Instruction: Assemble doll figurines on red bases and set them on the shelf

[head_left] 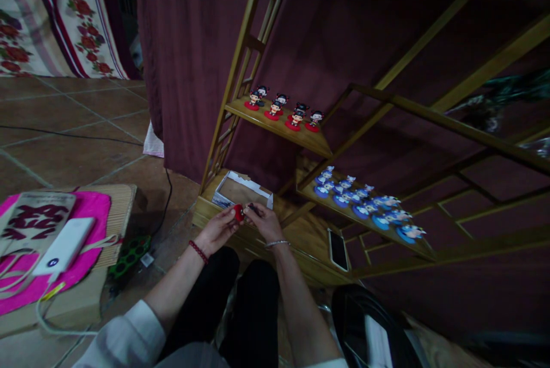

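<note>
Both hands meet in front of the low wooden ledge. My left hand (219, 229) is closed on the red round base of a small figurine (239, 212), turned on its side. The fingers of my right hand (264, 220) pinch the figurine's dark upper part, mostly hidden by them. Just behind my hands an open cardboard box (222, 189) lies on the ledge. On the shelf above stand several black-haired figurines (275, 109) with red bases. Lower and to the right, a second shelf bears several blue-and-white figurines (342, 200).
A phone (338, 249) lies on the ledge to the right. The wooden shelf frame (227, 93) rises ahead of a dark red curtain (180, 70). At left, a white power bank (64, 246) with cables rests on a pink mat (101, 207). A black bag (356, 316) is at lower right.
</note>
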`<state>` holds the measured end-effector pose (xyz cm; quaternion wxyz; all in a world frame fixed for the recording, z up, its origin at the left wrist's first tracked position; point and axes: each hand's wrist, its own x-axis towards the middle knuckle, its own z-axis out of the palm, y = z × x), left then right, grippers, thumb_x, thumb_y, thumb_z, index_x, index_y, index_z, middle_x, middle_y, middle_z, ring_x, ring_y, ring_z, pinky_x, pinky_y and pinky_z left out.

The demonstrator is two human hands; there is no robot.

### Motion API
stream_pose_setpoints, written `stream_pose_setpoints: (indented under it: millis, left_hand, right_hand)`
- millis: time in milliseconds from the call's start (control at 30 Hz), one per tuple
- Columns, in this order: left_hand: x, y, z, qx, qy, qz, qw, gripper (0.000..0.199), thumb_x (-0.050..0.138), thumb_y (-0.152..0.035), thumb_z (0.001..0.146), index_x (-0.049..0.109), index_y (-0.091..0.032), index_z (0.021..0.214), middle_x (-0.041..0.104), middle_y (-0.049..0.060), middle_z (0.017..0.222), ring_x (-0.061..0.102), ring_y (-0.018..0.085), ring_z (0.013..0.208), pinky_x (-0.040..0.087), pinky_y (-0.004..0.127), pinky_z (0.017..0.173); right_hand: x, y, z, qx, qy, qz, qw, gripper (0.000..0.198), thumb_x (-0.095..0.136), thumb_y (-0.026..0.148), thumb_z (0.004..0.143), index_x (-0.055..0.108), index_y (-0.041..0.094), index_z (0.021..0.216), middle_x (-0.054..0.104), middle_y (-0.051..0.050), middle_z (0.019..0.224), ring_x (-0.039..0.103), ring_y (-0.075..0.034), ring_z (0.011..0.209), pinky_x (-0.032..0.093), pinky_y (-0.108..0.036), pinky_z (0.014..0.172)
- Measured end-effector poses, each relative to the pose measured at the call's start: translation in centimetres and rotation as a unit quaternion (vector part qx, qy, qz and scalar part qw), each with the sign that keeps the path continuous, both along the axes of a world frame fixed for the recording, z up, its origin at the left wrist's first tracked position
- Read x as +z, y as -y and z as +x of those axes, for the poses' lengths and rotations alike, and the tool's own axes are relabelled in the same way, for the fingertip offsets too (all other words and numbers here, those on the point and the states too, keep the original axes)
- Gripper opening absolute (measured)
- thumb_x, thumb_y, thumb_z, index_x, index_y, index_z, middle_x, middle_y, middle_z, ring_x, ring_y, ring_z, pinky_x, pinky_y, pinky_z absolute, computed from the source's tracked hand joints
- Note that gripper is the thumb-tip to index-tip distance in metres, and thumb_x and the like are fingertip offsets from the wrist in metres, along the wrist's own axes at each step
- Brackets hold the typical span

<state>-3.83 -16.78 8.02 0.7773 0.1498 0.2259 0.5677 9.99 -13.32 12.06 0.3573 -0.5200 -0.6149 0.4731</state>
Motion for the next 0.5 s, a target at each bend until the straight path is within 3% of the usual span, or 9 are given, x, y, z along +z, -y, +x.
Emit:
stream_pose_setpoints:
  millis: [500]
  left_hand:
    - [0.08, 0.05, 0.10, -0.001, -0.003, -0.018, 1.000, 0.024, 0.062, -0.016, 0.072, 0.060, -0.013, 0.095, 0.064, 0.007, 0.083, 0.059, 0.010, 0.065, 0.041, 0.018, 0.055]
  right_hand:
    - [-0.68, 0.11, 0.28, 0.006, -0.005, 0.032, 0.999, 0.032, 0.065, 0.034, 0.062, 0.062, 0.018, 0.089, 0.066, -0.001, 0.083, 0.060, -0.016, 0.079, 0.047, -0.029, 0.075]
